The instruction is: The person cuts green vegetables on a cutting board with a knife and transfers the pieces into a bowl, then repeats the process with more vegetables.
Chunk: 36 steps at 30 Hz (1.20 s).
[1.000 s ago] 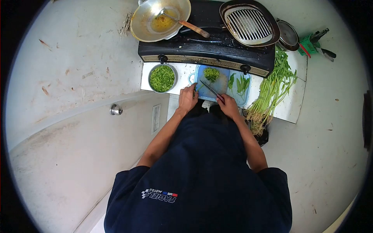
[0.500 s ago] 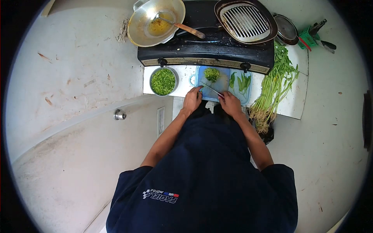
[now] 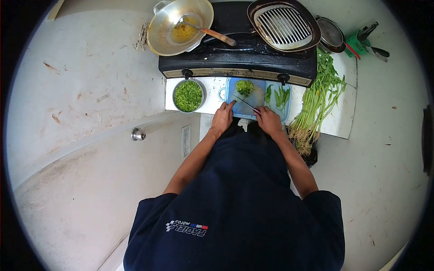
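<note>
My right hand (image 3: pixel 268 120) is closed round the dark red handle of a knife (image 3: pixel 245 103), whose blade points up and left over the blue cutting board (image 3: pixel 257 92). At the board's lower left edge, my left hand (image 3: pixel 223 117) has its fingers closed near the blade tip; anything under them is too small to make out. Chopped greens (image 3: pixel 244 88) form a small pile on the board above the knife. Several green leaves (image 3: pixel 282 97) lie on a light blue tray (image 3: pixel 287 107) at the board's right. A round metal bowl (image 3: pixel 204 95) full of chopped greens (image 3: pixel 188 95) stands to the left.
Behind the board is a black stove (image 3: pixel 244 63) bearing a wok (image 3: pixel 156 34) with a wooden-handled ladle (image 3: pixel 219 36) and a grill pan (image 3: pixel 285 25). Long-stemmed greens (image 3: pixel 319 101) with roots lie right. A lidded pan (image 3: pixel 331 34) and green basket (image 3: pixel 355 46) stand beyond.
The whole view has shifted slightly, with the stove and board a little further left in it. Both hands keep nearly the same pose, and the knife stays in my right hand.
</note>
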Tool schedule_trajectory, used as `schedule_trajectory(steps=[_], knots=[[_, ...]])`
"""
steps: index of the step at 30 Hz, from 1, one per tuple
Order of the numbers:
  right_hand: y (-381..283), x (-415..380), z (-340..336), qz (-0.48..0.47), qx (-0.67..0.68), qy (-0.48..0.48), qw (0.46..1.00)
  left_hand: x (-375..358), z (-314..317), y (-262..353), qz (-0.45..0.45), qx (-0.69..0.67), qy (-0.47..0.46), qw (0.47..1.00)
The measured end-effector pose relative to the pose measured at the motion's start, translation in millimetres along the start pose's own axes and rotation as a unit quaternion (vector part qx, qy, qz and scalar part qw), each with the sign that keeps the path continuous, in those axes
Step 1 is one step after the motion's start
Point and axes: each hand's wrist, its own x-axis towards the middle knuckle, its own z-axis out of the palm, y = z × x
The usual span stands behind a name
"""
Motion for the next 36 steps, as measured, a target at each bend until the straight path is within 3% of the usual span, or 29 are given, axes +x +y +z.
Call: schedule_trajectory(steps=[18, 27, 36], knots=[[-17, 29, 0, -0.036, -0.046, -0.043, 0.997, 0, 1, 1, -0.002, 0.036, -0.013, 0.999], [1, 5, -8, 0.012, -0.033, -0.078, 0.996, -3, 0, -10, 0.011, 0.039, -0.013, 0.999], [-2, -2, -5, -0.007, -0.035, -0.095, 0.995, -4, 2, -12, 0.027, 0.053, 0.007, 0.998]])
